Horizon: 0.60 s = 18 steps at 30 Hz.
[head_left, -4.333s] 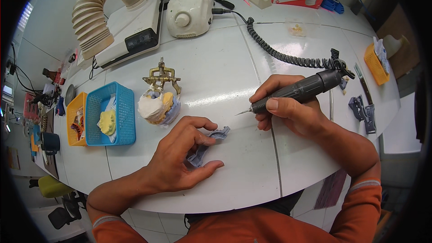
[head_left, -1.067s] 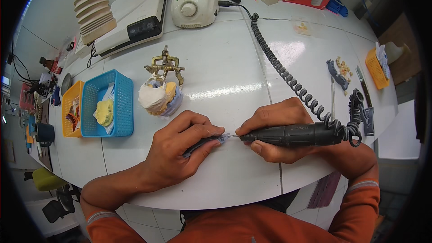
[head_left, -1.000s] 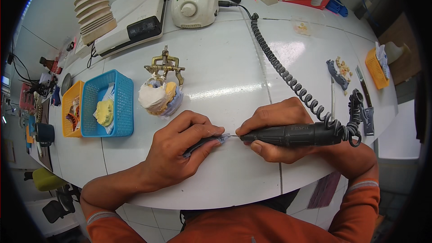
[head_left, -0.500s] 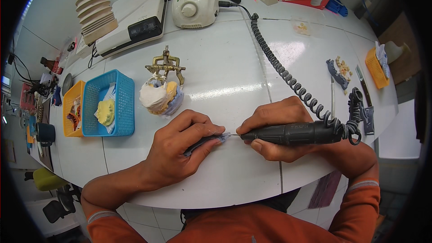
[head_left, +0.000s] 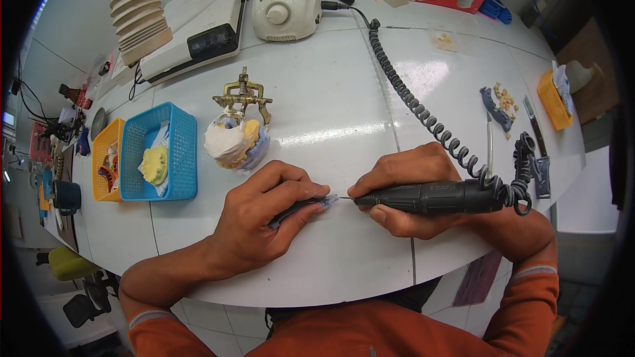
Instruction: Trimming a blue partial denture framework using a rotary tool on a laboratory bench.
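Observation:
My left hand (head_left: 254, 215) is closed around a small blue-grey piece (head_left: 291, 213), which is mostly hidden by thumb and fingers. In my right hand (head_left: 403, 165) lies a black rotary handpiece (head_left: 436, 197), gripped like a pen and pointing left. Its thin metal bur (head_left: 344, 198) reaches the end of the blue-grey piece near my left fingertips; whether they touch I cannot make out. Behind my left hand stands a brass articulator (head_left: 243, 98) with a white, yellow and bluish dental cast (head_left: 231, 145).
A coiled cord (head_left: 423, 109) runs from the handpiece to a white control unit (head_left: 286, 5). At left sit a blue basket (head_left: 182, 158) and a yellow basket (head_left: 99, 139). At right lie loose teeth (head_left: 506, 100), a knife (head_left: 534, 122) and an orange basket (head_left: 554, 102). A hose (head_left: 142, 16) arches at back left.
Almost nothing differs. The rear of the handpiece and its cord have shifted very slightly; both hands keep their places and holds.

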Motion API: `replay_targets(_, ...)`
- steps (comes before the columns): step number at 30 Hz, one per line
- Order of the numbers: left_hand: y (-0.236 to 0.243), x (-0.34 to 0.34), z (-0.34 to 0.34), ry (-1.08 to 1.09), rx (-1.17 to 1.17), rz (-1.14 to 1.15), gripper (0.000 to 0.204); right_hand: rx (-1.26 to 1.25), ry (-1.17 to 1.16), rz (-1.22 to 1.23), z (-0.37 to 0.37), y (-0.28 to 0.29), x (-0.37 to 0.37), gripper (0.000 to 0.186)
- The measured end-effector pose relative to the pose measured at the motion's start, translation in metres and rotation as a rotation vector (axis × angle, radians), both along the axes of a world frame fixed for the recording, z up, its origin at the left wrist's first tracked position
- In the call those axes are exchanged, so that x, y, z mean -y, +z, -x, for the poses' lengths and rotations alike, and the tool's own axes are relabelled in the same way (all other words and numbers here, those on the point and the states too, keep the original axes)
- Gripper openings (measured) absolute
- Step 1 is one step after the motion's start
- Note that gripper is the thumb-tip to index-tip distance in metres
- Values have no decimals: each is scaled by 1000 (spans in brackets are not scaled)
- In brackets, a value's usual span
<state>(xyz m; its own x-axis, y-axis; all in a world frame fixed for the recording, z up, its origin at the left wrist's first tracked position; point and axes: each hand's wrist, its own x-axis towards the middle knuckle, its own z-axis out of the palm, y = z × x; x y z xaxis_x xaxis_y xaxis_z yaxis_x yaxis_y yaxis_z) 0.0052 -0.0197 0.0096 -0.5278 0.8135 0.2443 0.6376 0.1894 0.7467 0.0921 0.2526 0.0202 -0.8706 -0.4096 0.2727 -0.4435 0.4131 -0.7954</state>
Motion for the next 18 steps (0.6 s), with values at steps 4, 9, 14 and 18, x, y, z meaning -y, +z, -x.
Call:
replay_targets(4,1,0,0,2,-1,-1,27,-2,-11,-6,0,0,2,31)
replay_targets(9,0,-1,0,2,-12,1,27,-24,-17,5,0,-2,3,31)
replay_targets(14,-1,1,1,-23,-18,-10,29,-27,-20,-6,0,-2,2,31)
replay_targets(18,-1,0,1,-22,-26,-11,29,-43,-21,5,0,-2,3,31)
